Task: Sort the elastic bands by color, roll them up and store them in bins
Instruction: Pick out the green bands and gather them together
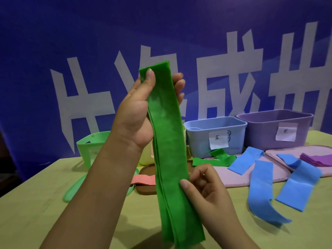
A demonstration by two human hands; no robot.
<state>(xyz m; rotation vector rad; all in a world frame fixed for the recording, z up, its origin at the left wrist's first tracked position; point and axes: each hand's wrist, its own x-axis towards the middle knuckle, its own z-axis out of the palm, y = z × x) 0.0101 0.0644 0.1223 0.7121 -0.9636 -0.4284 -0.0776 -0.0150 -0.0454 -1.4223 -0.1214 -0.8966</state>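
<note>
2 bare forearms and hands are in view. The left hand (136, 112) carries no glove, ring, watch or wristband, and its thumbnail is short and unpainted. The right hand (206, 187) is likewise unadorned, with short plain nails. No sleeve edge reaches either wrist or visible forearm.

A deep blue backdrop (53, 33) fills the whole rear of the scene, printed with large white characters (226, 83) that run across its width. In front of it lies a pale yellow-green surface (45, 191), evenly lit. At the far left, beyond the surface's edge, the space falls into dark shadow (7, 169).
</note>
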